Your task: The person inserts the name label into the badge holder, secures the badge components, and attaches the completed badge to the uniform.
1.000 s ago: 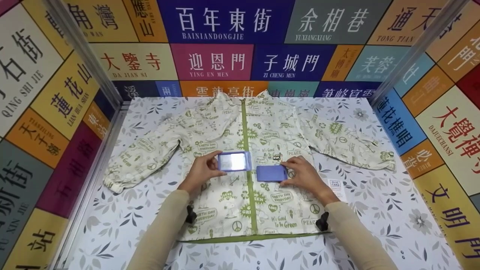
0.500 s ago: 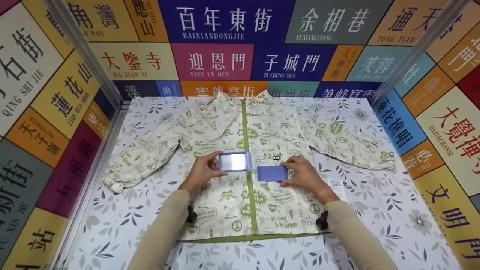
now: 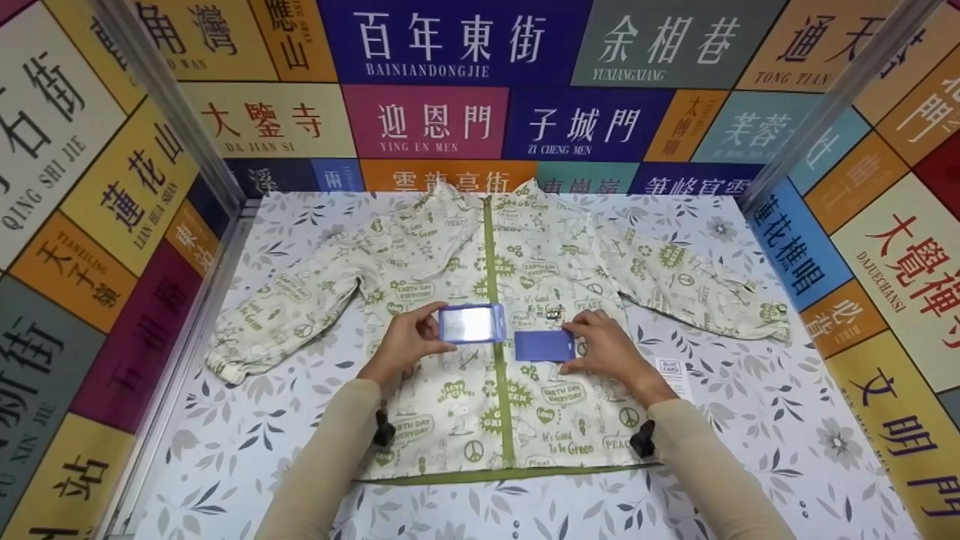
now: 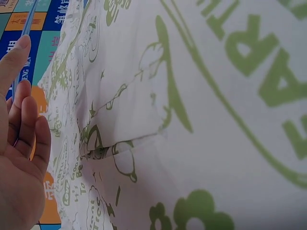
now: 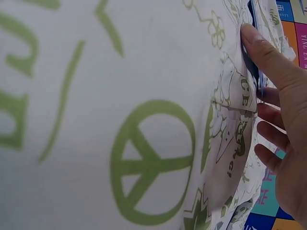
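Observation:
In the head view my left hand (image 3: 407,339) pinches a blue-purple card holder frame (image 3: 472,323) with a bright, shiny window, thumb below and fingers above its left end. My right hand (image 3: 609,349) pinches a solid blue-purple card-sized cover (image 3: 541,346) by its right end, where a small slot shows. The two pieces are side by side, slightly apart, over the front of a spread-out jacket (image 3: 450,420) with green print. In the left wrist view the frame's thin edge (image 4: 29,21) shows at my thumb. Dark blue of the cover (image 5: 249,62) shows beside my right thumb.
A small printed paper card (image 3: 671,371) lies right of the jacket, partly behind my right forearm. Near the right hand, a tiny dark-and-gold item (image 3: 553,314) sits on the jacket. Lettered panels (image 3: 427,124) wall in the leaf-patterned table (image 3: 787,450) at the back and sides.
Both hands keep nearly the same pose and grip. The windowed frame in my left hand has shifted very slightly to the right.

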Demonstrator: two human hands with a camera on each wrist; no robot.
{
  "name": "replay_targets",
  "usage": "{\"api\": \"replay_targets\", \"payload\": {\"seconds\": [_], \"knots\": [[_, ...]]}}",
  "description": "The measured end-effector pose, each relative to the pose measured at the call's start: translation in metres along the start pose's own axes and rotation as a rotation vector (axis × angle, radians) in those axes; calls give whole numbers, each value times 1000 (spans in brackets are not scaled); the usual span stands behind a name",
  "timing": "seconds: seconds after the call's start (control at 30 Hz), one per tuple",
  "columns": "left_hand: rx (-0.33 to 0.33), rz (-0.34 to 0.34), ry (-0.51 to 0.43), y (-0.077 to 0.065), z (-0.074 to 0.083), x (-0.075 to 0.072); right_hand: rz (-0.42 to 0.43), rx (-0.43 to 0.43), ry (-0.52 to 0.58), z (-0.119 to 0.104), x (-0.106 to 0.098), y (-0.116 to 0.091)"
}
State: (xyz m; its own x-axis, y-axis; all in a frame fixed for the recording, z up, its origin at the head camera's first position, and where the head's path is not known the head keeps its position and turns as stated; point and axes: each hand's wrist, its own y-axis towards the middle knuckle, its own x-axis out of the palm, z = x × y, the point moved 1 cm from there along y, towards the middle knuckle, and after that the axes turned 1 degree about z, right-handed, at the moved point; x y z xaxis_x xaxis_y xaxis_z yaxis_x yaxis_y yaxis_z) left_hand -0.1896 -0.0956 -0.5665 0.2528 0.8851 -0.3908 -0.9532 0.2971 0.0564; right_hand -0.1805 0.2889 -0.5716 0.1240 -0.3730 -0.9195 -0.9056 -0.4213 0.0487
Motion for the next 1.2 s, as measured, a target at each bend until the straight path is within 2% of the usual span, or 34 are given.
{"api": "replay_targets", "payload": {"seconds": [0.27, 0.43, 0.53, 0.6, 0.77, 0.83, 1.0, 1.2], "knots": [[-7, -2, -10, 1, 3, -1, -48, 0, -53, -8, -10, 2], [-4, -5, -16, 2, 5, -1, -34, -29, -73, -14, -21, 4], [-1, -9, -11, 2, 4, 0, -37, -19, -12, -14, -26, 1], [0, -14, -5, 2, 3, 0, -46, 14, 73, -12, -29, -3], [11, -15, -1, 1, 3, 1, -51, 132, 319, 6, -40, -19], [13, -13, -2, 1, 3, 1, -44, 155, 350, 16, -47, -26], [9, -11, -10, 1, 3, 2, -29, 206, 324, 41, -66, -47], [19, -10, -16, 0, 4, 4, -36, 285, 228, 66, -83, -72]]}}
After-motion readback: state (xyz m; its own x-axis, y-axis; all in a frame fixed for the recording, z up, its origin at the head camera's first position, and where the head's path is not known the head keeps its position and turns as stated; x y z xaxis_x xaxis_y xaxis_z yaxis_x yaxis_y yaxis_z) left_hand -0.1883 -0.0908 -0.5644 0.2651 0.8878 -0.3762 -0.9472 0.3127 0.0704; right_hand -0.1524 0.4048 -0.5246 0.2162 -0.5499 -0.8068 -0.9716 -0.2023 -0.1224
